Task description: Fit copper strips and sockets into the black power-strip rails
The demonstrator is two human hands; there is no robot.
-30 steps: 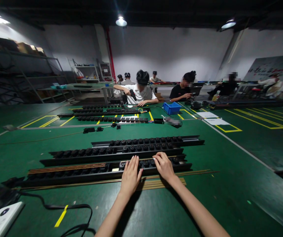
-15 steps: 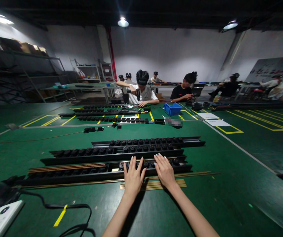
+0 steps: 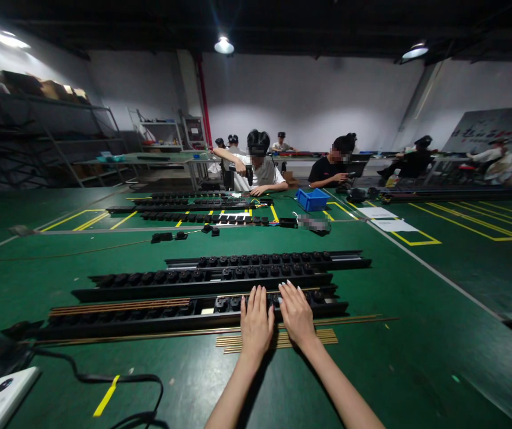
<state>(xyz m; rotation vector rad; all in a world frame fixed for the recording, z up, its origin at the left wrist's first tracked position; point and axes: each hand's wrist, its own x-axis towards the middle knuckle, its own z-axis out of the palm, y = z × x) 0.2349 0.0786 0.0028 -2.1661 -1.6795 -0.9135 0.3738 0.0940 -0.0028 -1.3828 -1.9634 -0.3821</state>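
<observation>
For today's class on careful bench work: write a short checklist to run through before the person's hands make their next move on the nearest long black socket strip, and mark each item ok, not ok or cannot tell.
1. Both hands on the work: left hand and right hand lie flat, side by side, on the nearest long black socket strip. Ok.
2. Hands free of tools: nothing gripped. Ok.
3. Strip flat on the green table mat: ok.
4. Thin brass-coloured rods within reach, beside the wrists: ok.
5. Sockets under the fingers fully seated: cannot tell.
6. Black cable away from the hands: ok.
</observation>
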